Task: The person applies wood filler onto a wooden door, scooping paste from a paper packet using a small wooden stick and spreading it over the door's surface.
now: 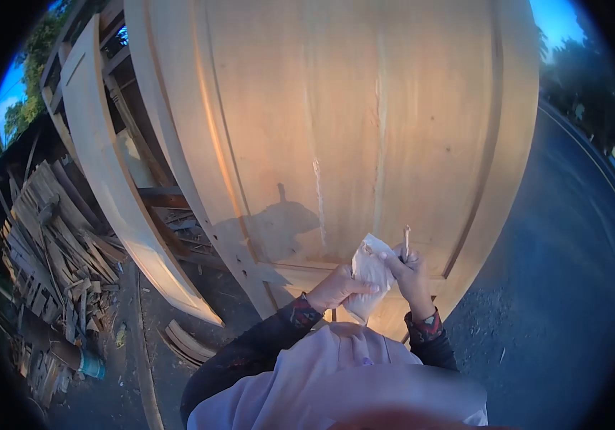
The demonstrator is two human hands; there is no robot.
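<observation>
Pale garment [343, 362] lies below fingers [362, 287] gripping a white packet [372, 267].

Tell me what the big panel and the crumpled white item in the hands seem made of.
Big panel: wood, apparently bare and matte, given its pale brown colour and knot-like spots. Crumpled white item: thin plastic or paper; its creases fit either, so I cannot tell.

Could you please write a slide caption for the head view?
Left hand and right hand hold a crumpled white packet before a large wooden panel.
</observation>
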